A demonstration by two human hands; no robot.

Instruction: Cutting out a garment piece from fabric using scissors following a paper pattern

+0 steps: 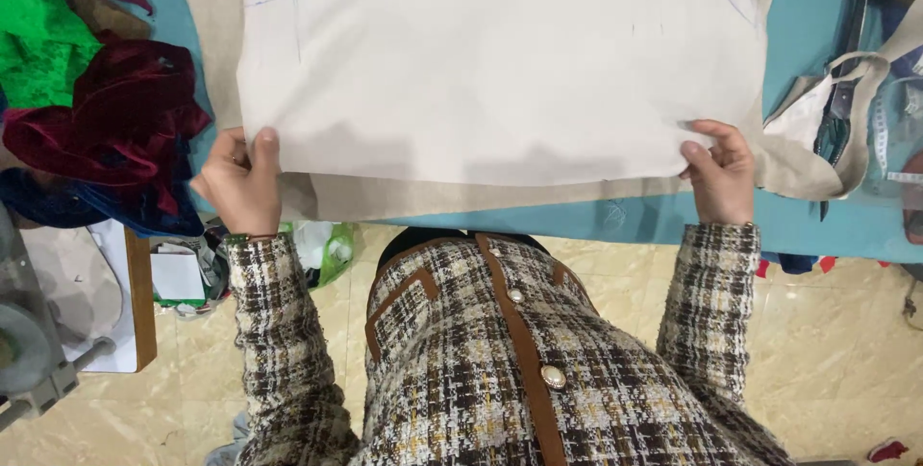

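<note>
Both hands, left hand (240, 180) and right hand (721, 170), pinch white paper pattern (500, 62) corners, seemingly atop beige cloth (404, 199).

Paper sheet (500, 62) on top of cloth (404, 195), cloth on table (808, 226). Left hand (240, 182) at sheet's near left corner, right hand (721, 170) at near right corner, both at table's near edge. Heap of fabric (106, 110) left of sheet, on table's left end. Strap (856, 129) and scissors (838, 110) right of sheet, just beyond right hand. Plastic bag (327, 247) on floor (836, 351) below table edge, near left hand. Board (139, 302) farther left.
</note>
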